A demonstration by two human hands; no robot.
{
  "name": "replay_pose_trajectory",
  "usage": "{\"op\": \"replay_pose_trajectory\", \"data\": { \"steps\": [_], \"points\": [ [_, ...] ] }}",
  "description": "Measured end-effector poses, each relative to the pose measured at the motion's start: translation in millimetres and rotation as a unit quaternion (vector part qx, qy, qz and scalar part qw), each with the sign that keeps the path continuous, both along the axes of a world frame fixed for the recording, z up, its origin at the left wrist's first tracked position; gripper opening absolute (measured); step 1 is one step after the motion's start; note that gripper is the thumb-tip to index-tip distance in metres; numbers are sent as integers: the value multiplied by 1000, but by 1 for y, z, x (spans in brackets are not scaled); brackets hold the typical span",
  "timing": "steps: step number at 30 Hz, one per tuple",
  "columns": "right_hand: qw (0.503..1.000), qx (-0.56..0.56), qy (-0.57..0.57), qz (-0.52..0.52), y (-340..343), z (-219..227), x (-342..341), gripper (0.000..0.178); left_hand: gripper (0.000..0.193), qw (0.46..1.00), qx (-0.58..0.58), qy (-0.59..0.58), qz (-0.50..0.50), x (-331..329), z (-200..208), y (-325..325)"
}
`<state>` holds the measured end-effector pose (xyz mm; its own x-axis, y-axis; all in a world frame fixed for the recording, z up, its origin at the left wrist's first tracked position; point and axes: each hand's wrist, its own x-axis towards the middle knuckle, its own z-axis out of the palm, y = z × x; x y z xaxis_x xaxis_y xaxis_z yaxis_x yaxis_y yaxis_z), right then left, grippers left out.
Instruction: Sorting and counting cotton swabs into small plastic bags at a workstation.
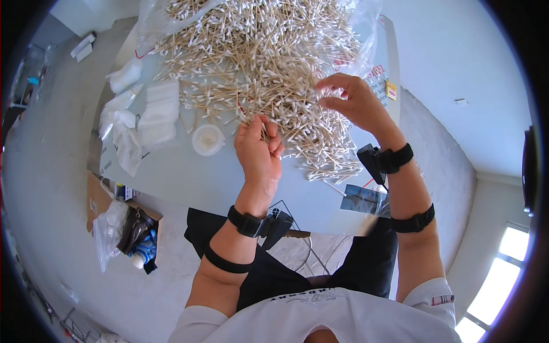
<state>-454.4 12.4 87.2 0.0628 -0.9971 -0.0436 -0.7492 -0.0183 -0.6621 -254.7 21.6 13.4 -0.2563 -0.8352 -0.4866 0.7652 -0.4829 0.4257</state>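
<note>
A large heap of cotton swabs [269, 51] with wooden sticks and white tips covers the far and middle part of the table [189, 183]. Near the heap's front edge, my left hand [258, 150] is closed around a few swabs, whose sticks show between the fingers. My right hand [355, 106] hovers at the heap's right side, thumb and fingers apart, with nothing visible between them. Just left of my left hand stands a small round white tub [208, 140] with something pale inside. Farther left lies a stack of clear plastic bags [159, 113].
Crumpled white plastic [124, 134] lies at the table's left edge. A dark flat packet [363, 199] rests at the near right edge, and a small yellow packet [391, 90] at the right. On the floor at left is a cardboard box [153, 214] holding bags and a bottle.
</note>
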Motion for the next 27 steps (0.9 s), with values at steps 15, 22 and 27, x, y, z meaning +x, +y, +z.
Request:
{"op": "replay_pose_trajectory", "data": {
  "steps": [15,22,27],
  "points": [
    [960,-181,204,-66,-137,-15,40,41,15,1000,14,24,2,-1,6,0],
    [960,-67,221,-160,-167,-41,65,49,15,999,21,25,1,-2,4,-1],
    [993,-11,-70,-98,-158,-31,30,19,16,1000,20,13,11,4,4,-2]
  ]
}}
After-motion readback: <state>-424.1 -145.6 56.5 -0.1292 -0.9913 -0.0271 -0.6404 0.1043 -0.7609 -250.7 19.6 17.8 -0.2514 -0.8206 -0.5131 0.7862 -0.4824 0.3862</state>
